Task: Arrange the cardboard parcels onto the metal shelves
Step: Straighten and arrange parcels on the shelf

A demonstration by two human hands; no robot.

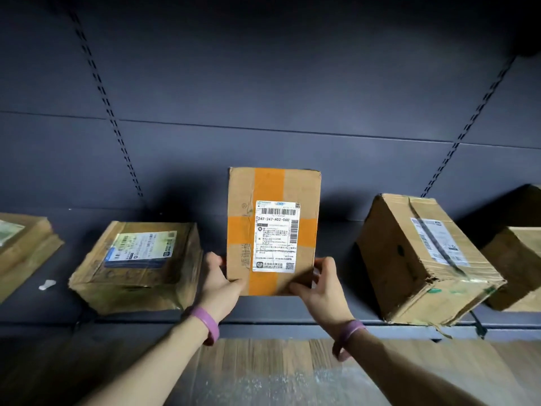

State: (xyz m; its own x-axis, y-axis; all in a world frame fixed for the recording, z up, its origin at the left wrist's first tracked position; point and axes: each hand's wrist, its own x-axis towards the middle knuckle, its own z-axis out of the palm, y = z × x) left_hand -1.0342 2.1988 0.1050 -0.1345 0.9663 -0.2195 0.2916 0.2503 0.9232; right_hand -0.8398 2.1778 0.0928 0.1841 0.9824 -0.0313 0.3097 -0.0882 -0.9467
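At frame centre my left hand [220,284] and right hand [317,285] clamp the orange-taped parcel's [272,230] lower corners, upright on the metal shelf [292,313]; released off balance, I judge it could topple forward.

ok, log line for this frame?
left hand: grips orange-taped parcel lower left | right hand: grips its lower right | parcel: upright, between flat parcel and large box on metal shelf | resting or lifted: unclear

Dim, shadowy frame; edges bow, corners darken, foreground perhaps slightly blurred.
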